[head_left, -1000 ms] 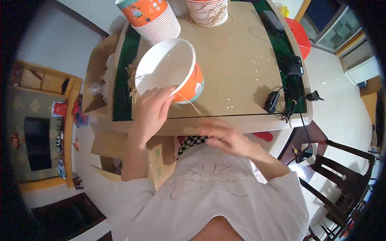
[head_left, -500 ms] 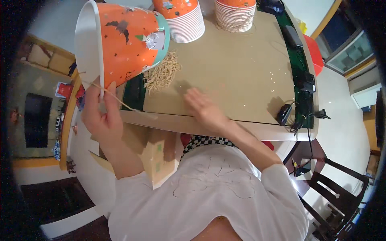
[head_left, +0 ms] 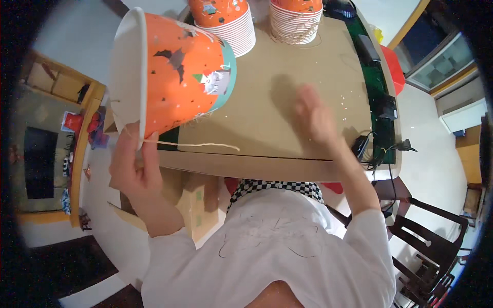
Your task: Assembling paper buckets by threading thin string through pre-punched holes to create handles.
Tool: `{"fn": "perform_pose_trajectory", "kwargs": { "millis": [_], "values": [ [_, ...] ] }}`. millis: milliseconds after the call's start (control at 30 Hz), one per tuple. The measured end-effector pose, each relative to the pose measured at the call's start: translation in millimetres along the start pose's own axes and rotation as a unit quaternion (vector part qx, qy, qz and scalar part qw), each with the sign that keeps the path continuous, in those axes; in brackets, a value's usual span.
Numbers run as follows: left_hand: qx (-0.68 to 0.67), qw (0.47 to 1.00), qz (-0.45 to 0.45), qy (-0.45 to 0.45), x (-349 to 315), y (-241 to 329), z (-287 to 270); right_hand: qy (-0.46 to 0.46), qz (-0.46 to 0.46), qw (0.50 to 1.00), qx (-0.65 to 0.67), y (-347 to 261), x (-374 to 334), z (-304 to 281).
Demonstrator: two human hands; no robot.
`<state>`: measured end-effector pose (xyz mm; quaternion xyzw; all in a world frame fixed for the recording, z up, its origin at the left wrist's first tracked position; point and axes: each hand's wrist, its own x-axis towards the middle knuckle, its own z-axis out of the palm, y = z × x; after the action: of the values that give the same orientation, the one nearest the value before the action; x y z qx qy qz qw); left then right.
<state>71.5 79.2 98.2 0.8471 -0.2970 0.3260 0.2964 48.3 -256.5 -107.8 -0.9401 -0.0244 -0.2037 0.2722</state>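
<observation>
- Far left in the room is a dark screen (head_left: 40, 164) with a yellow wood frame (head_left: 49, 219) below it.
- The left hand (head_left: 136, 161) has a closed grip, pinching the rim of an orange bucket (head_left: 182, 74) and a thin string (head_left: 200, 145).
- The bucket is tipped on its side, up over the left part of the table (head_left: 267, 167).
- The string looks like it is on at the rim, so that bit seems done. Its long end is loose, not tied to anything I can see.
- Below the table is a cardboard box (head_left: 203, 210).
- At the back is a stack of buckets (head_left: 236, 36). More buckets (head_left: 295, 23) sit to its right, with strings on them.
- The table has a brown top and green sides.
- The right hand (head_left: 316, 115) is blurry. I see nothing in it, and can't tell how open its grip is.
- On the right are black cords (head_left: 380, 156), a red stool (head_left: 394, 72) and a dark chair (head_left: 431, 238).
</observation>
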Motion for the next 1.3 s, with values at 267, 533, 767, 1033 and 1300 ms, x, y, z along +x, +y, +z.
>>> {"fn": "perform_pose_trajectory", "kwargs": {
  "millis": [267, 533, 767, 1033, 1300],
  "values": [
    [-0.060, 0.993, -0.053, 0.081, -9.5, -4.6, -3.2, -0.108, 0.171, 0.978, 0.049, -18.6, -29.9, -39.7],
    [-0.032, 0.998, -0.014, 0.052, 0.1, 11.1, 3.6, -0.087, -0.159, 0.982, 0.049, -107.7, 14.1, 102.1],
    [-0.048, 0.991, 0.101, -0.067, -4.3, 26.0, 22.2, -0.058, 0.037, 0.994, 0.089, 12.4, 38.9, 89.3],
    [-0.117, 0.945, 0.151, -0.265, -7.7, 56.1, 115.0, 0.193, 0.083, 0.973, 0.093, -19.7, -5.7, -39.8],
    [-0.095, 0.938, 0.155, -0.294, -17.2, 61.1, 137.0, 0.165, 0.184, 0.895, 0.371, -83.7, -64.8, -27.3]
  ]
}}
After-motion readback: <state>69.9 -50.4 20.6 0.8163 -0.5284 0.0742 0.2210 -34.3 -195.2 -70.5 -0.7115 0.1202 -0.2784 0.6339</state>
